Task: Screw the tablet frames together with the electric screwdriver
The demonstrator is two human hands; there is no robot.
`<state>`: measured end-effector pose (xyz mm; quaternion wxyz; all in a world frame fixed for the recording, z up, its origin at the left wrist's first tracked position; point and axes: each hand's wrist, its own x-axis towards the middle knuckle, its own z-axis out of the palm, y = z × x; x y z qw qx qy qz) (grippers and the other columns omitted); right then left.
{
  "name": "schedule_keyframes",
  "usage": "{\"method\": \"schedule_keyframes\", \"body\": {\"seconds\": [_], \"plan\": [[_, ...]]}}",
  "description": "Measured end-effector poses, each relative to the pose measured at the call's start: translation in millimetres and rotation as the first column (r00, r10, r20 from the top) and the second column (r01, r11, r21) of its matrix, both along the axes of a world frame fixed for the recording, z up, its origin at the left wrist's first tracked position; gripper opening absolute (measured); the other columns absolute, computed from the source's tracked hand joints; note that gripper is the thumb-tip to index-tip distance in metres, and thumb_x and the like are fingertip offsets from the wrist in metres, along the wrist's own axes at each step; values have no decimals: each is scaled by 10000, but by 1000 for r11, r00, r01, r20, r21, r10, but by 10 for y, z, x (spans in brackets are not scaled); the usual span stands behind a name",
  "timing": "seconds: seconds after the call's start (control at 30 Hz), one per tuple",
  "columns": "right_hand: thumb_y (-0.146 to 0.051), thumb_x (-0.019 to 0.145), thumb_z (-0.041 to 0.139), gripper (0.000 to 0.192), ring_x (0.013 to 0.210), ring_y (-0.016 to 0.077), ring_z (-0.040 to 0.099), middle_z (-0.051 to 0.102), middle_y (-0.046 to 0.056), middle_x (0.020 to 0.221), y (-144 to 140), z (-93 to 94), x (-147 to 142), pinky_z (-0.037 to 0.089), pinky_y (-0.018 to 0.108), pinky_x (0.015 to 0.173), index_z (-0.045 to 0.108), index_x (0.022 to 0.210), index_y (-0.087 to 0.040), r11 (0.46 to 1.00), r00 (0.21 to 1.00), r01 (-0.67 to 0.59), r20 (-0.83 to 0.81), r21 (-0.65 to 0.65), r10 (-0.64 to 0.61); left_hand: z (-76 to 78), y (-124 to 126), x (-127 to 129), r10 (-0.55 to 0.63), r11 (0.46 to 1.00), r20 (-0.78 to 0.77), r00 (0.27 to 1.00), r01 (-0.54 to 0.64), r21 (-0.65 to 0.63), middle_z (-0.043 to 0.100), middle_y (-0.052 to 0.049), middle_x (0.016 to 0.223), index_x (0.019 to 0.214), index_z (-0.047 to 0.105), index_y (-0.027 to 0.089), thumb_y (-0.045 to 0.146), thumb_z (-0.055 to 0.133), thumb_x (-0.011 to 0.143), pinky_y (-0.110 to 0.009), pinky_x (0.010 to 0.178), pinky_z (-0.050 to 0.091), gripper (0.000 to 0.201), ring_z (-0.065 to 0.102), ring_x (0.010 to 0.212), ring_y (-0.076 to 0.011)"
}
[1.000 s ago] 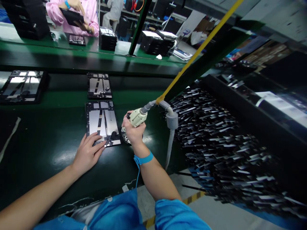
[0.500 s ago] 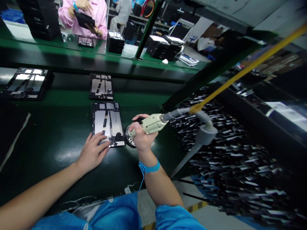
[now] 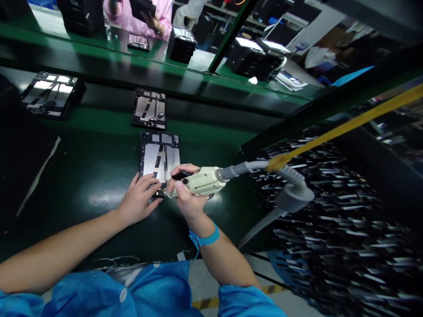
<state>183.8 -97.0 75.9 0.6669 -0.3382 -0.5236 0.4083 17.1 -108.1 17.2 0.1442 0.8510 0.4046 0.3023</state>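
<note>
An opened tablet [image 3: 151, 155] with a silver inside and black frame lies on the green bench before me. My left hand [image 3: 139, 198] rests flat with fingers stretched over its lower left corner. My right hand [image 3: 191, 201] is wrapped round a pale green electric screwdriver [image 3: 205, 181], with a grey cable running off to the right. The screwdriver's tip end is at the tablet's lower edge, close to my left fingertips; the exact contact point is hidden. A round dish [image 3: 210, 196] shows only partly behind the screwdriver and my right hand.
Behind lies a second opened tablet [image 3: 150, 109], with a stack of tablets [image 3: 53, 94] at left. A yellow strap [image 3: 330, 132] holds the cable. Many dark strips with shiny ends [image 3: 324, 211] fill the right side. Across the bench, a person in pink [image 3: 161, 20] holds a dark tablet.
My right hand has brought the screwdriver left, from above the round dish to the tablet's lower edge. My left hand stays on the tablet. The view has shifted.
</note>
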Motion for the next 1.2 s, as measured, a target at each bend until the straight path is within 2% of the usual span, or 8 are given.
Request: {"method": "schedule_keyframes", "body": {"seconds": [0.83, 1.0, 1.2], "plan": [[-325, 898, 730, 260, 538, 74, 627, 634, -3, 1006, 21, -65, -49, 573, 265, 533, 600, 1114, -262, 999, 999, -51, 4, 5, 51, 21, -8, 3, 3, 998, -6, 1000, -4, -59, 675, -125, 1311, 1266, 661, 210, 286, 652, 959, -625, 1188, 344, 316, 548, 1348, -317], [-273, 894, 723, 265, 586, 89, 624, 633, 5, 1012, 14, -100, -24, 577, 286, 572, 618, 1137, -276, 999, 998, -36, 53, 32, 34, 15, -8, 10, 6, 999, -7, 1000, -7, -50, 679, -125, 1304, 1268, 655, 208, 290, 639, 967, -618, 1187, 346, 313, 550, 1350, -314], [-285, 876, 724, 240, 702, 141, 658, 627, 10, 946, -15, -124, -33, 602, 319, 637, 632, 1098, -267, 1000, 988, -16, 153, -9, 17, 9, -8, 9, 8, 998, -8, 1000, -8, -55, 673, -127, 1317, 1273, 652, 206, 258, 614, 965, -614, 1196, 339, 315, 553, 1350, -310]]}}
